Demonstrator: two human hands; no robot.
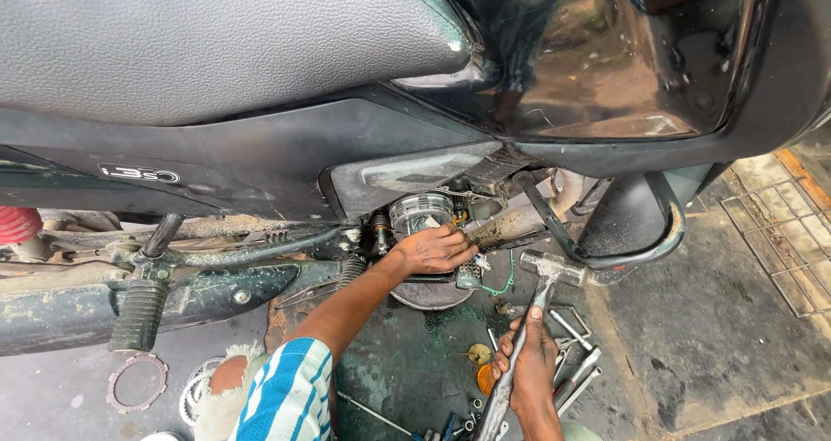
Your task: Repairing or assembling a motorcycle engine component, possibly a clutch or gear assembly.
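Hammer point(535, 311), frame centre-right, head at 12 o'clock, gripped tight by right hand point(530, 367) round the handle. Left hand point(433, 249) at 10 o'clock presses fingers on motorcycle clutch assembly point(421, 212), holding nothing visible. Clutch plate ring point(137, 382) at 9 o'clock on floor.

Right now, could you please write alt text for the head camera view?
A person's left hand presses on the exposed clutch assembly low on a black motorcycle, while the right hand grips a steel hammer. Loose tools lie on the oily floor.
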